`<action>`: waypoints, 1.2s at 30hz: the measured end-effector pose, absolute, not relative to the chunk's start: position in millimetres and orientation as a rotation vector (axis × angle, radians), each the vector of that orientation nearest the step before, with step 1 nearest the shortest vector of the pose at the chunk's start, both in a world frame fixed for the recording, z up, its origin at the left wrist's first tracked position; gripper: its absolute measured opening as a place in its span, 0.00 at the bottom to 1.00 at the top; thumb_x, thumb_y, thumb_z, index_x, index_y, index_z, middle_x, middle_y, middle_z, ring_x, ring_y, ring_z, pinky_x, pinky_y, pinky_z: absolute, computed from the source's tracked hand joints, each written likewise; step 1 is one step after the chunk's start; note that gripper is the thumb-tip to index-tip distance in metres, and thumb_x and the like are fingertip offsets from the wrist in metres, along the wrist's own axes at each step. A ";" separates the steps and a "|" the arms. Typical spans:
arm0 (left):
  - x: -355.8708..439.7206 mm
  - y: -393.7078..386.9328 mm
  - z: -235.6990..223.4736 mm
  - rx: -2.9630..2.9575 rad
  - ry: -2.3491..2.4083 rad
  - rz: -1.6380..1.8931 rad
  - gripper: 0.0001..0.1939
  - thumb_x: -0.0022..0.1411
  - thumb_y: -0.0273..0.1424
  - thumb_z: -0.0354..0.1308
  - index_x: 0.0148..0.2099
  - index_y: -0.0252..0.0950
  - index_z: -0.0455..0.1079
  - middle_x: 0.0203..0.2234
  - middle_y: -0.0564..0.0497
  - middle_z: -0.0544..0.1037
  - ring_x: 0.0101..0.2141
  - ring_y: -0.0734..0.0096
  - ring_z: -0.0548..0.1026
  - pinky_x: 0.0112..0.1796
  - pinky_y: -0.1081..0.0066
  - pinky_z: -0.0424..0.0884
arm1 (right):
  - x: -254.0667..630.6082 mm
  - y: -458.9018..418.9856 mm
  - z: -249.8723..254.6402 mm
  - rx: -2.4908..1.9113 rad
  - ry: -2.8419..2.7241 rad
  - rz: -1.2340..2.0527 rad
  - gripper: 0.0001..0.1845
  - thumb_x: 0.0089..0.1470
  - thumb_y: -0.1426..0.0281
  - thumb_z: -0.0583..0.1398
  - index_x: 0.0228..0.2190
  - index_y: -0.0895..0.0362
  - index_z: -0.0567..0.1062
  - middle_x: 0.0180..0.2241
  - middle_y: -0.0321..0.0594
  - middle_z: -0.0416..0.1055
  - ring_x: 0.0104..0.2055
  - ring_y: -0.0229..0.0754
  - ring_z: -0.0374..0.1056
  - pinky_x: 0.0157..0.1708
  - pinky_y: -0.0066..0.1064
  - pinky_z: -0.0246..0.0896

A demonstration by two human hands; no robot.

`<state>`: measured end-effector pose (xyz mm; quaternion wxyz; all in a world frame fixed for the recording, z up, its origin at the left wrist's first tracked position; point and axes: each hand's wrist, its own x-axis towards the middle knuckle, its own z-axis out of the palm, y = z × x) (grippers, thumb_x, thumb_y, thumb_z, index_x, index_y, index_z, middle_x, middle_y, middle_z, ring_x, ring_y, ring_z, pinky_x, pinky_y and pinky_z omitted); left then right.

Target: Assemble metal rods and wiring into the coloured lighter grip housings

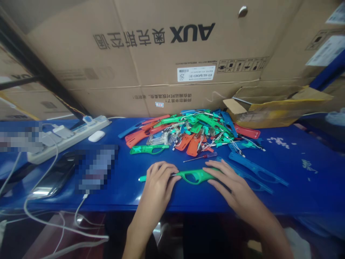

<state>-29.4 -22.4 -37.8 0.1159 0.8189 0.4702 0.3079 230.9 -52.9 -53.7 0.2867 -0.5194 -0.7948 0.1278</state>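
Observation:
A green utility lighter [198,176] with a looped trigger guard lies level between my two hands, just above or on the blue tabletop. My left hand [159,180] closes its fingers round a thin metal shaft at the lighter's left end. Past that hand sticks out a green piece [142,178] with a pale tip; whether it belongs to the lighter is hidden. The handle end is gripped by my right hand [229,180], thumb below and fingers on top. Just behind lies a small screwdriver [201,157] with a red and purple handle.
A heap of red, green and blue lighter shells [194,126] with wired parts sits at the back. Blue shells [258,171] lie right. An open carton [275,109] stands back right. Phones [55,174], a power strip [70,135] and cables are left. Cardboard [151,64] walls the back.

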 end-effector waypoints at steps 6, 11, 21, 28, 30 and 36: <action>-28.4 -23.3 -35.1 2.426 1.439 0.884 0.02 0.70 0.31 0.60 0.44 0.41 0.74 0.44 0.50 0.80 0.49 0.58 0.71 0.53 0.53 0.62 | 229.6 -48.9 -53.2 -1.291 -2.147 0.253 0.17 0.69 0.70 0.54 0.54 0.49 0.77 0.56 0.41 0.75 0.60 0.46 0.69 0.68 0.57 0.52; -25.5 -25.4 -32.4 2.563 1.480 0.854 0.03 0.69 0.28 0.61 0.41 0.41 0.75 0.41 0.52 0.81 0.47 0.57 0.73 0.56 0.48 0.58 | 229.6 -46.5 -55.5 -1.191 -2.227 0.096 0.21 0.65 0.78 0.54 0.52 0.50 0.79 0.53 0.43 0.78 0.55 0.47 0.74 0.63 0.57 0.61; -22.8 -29.2 -35.6 2.680 1.577 0.888 0.05 0.70 0.26 0.57 0.44 0.40 0.74 0.42 0.50 0.82 0.50 0.50 0.72 0.62 0.34 0.43 | 217.1 -54.2 -51.9 -1.315 -2.269 -0.059 0.21 0.68 0.74 0.54 0.58 0.50 0.74 0.54 0.43 0.77 0.56 0.49 0.72 0.62 0.58 0.59; -25.9 -29.7 -32.0 2.751 1.476 0.988 0.05 0.70 0.28 0.59 0.45 0.43 0.75 0.45 0.50 0.81 0.53 0.50 0.72 0.64 0.30 0.35 | 214.4 -56.3 -43.0 -1.307 -2.322 -0.290 0.16 0.68 0.76 0.52 0.50 0.57 0.76 0.46 0.46 0.81 0.46 0.50 0.76 0.50 0.49 0.62; -22.8 -42.3 -26.7 2.717 1.509 1.218 0.10 0.68 0.29 0.61 0.51 0.44 0.72 0.57 0.44 0.72 0.60 0.44 0.66 0.64 0.30 0.41 | 217.3 -62.7 -39.5 -1.267 -2.263 -0.317 0.15 0.69 0.76 0.52 0.49 0.57 0.76 0.45 0.46 0.81 0.45 0.48 0.76 0.49 0.45 0.63; 14.7 -90.3 -17.3 1.614 1.610 2.371 0.23 0.74 0.37 0.45 0.68 0.52 0.51 0.65 0.45 0.58 0.59 0.48 0.68 0.51 0.41 0.72 | 217.1 -93.3 -29.5 -1.315 -1.967 -0.301 0.13 0.69 0.74 0.54 0.52 0.55 0.73 0.45 0.44 0.81 0.43 0.47 0.77 0.46 0.40 0.66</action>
